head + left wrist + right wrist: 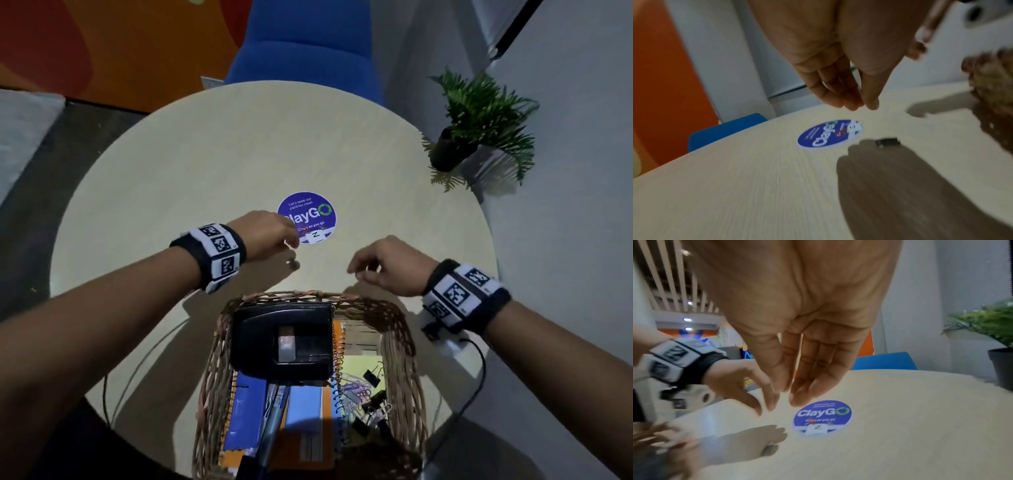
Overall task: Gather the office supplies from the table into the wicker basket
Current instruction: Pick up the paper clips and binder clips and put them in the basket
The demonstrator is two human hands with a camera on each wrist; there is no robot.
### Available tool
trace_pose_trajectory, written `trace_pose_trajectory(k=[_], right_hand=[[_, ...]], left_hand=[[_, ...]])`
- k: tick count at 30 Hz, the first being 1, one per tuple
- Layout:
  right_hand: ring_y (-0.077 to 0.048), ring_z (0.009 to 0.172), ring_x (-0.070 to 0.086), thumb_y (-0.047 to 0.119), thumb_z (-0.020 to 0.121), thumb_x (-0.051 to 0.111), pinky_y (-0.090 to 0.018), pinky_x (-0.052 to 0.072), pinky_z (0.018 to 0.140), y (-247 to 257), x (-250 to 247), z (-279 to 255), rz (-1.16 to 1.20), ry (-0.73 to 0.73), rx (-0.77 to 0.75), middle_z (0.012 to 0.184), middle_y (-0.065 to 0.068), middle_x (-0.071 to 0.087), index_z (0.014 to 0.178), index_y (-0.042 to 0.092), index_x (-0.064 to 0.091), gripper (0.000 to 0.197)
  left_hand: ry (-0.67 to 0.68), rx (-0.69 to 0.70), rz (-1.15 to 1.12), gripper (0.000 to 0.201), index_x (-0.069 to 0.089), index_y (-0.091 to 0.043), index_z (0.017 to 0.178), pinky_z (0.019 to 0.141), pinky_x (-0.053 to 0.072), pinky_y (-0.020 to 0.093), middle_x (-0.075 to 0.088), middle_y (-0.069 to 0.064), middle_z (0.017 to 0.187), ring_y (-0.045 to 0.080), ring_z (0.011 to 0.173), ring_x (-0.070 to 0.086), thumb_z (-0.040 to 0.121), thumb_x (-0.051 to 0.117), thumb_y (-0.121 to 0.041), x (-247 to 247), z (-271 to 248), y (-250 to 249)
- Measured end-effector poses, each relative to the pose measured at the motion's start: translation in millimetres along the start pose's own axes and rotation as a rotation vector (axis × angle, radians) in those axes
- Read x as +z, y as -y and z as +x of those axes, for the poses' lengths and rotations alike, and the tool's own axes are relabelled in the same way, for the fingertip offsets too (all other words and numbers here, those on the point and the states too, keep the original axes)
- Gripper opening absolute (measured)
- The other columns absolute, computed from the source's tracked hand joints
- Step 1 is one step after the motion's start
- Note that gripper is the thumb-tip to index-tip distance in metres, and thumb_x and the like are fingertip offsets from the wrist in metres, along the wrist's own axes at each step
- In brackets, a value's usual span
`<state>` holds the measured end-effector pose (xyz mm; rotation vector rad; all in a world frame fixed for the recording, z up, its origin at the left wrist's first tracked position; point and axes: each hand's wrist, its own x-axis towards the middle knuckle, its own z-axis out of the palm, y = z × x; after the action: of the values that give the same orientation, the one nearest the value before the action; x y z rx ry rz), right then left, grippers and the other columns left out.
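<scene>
The wicker basket [397, 322] stands at the table's near edge and holds a black hole punch [284, 337], notebooks, pens and binder clips. My left hand [291, 240] hovers above the table with fingers and thumb nearly straight and drawn together [859, 104], holding nothing. Just below it a small black binder clip [293, 263] [888, 142] lies on the table. A white "Z" piece [315, 235] [816, 428] and a small red clip [839, 132] rest on the round purple sticker [306, 217]. My right hand [359, 270] [789, 395] hangs relaxed and empty beyond the basket's far rim.
A potted green plant [479, 120] stands at the round table's [205, 171] far right edge. A blue chair [308, 44] is behind the table. A thin cable [476, 387] runs from my right wrist past the basket.
</scene>
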<state>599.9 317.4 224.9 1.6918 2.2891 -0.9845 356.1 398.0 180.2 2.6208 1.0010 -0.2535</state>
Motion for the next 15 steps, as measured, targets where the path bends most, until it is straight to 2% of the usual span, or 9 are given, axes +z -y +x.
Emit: trace_pose_trajectory(k=[2,5,6,8,10,12,15], right_hand=[[-0.018,0.082,0.064,0.014,0.086,0.063,-0.028,0.049,0.081,1.1,-11.8,40.1,-0.024,-0.083,0.013,0.096,-0.003,0.073,0.102,0.017,0.072,0.019],[-0.027,0.096,0.065,0.012,0.084,0.062,-0.031,0.049,0.086,0.7,-13.1,99.1,-0.124,-0.107,0.021,0.105,-0.008,0.071,0.104,0.017,0.071,0.022],[-0.029,0.099,0.064,0.013,0.083,0.064,-0.032,0.048,0.087,1.9,-10.2,116.1,-0.145,-0.088,0.029,0.109,-0.01,0.07,0.105,0.018,0.07,0.023],[-0.031,0.102,0.063,0.015,0.081,0.067,-0.034,0.05,0.089,3.9,-2.3,145.6,-0.164,-0.05,0.061,0.112,-0.012,0.068,0.105,0.017,0.07,0.024],[-0.03,0.098,0.065,0.012,0.077,0.067,-0.034,0.054,0.086,2.7,9.1,169.5,-0.171,-0.017,0.096,0.106,-0.01,0.071,0.098,0.014,0.071,0.021],[-0.027,0.085,0.067,0.015,0.071,0.07,-0.032,0.056,0.076,0.8,19.3,184.8,-0.186,-0.005,0.137,0.094,-0.006,0.072,0.088,0.014,0.071,0.017],[-0.027,0.074,0.061,0.025,0.067,0.074,-0.029,0.053,0.067,-3.1,33.7,201.4,-0.236,-0.019,0.169,0.081,-0.006,0.062,0.084,0.012,0.062,0.025]], left_hand=[[0.037,0.058,0.055,0.024,0.067,-0.02,0.108,0.079,0.05,0.035,0.065,0.002,0.113,0.027,0.103,0.062,0.088,0.053,-0.025,9.8,8.5,1.6],[0.064,0.128,0.042,0.039,0.071,-0.015,0.098,0.072,0.054,0.036,0.069,0.008,0.1,0.031,0.092,0.066,0.083,0.04,-0.034,30.1,18.9,-4.2],[0.074,0.135,0.027,0.038,0.072,-0.014,0.096,0.072,0.053,0.035,0.07,0.009,0.097,0.032,0.09,0.066,0.083,0.041,-0.032,37.3,21.6,-5.3],[0.113,0.122,0.037,0.022,0.071,-0.014,0.099,0.075,0.05,0.031,0.068,0.008,0.099,0.029,0.093,0.064,0.086,0.054,-0.019,47.4,26.4,-6.0],[0.173,0.079,0.023,0.02,0.068,-0.015,0.102,0.08,0.049,0.031,0.064,0.007,0.102,0.027,0.097,0.061,0.086,0.057,-0.014,52.5,31.5,-0.7],[0.218,0.018,0.001,0.018,0.066,-0.014,0.101,0.083,0.049,0.033,0.063,0.008,0.102,0.027,0.097,0.059,0.086,0.055,-0.014,51.7,35.0,4.4],[0.236,-0.063,0.007,0.016,0.063,-0.013,0.098,0.082,0.05,0.036,0.062,0.008,0.103,0.028,0.097,0.058,0.089,0.052,-0.017,52.8,33.5,9.8]])
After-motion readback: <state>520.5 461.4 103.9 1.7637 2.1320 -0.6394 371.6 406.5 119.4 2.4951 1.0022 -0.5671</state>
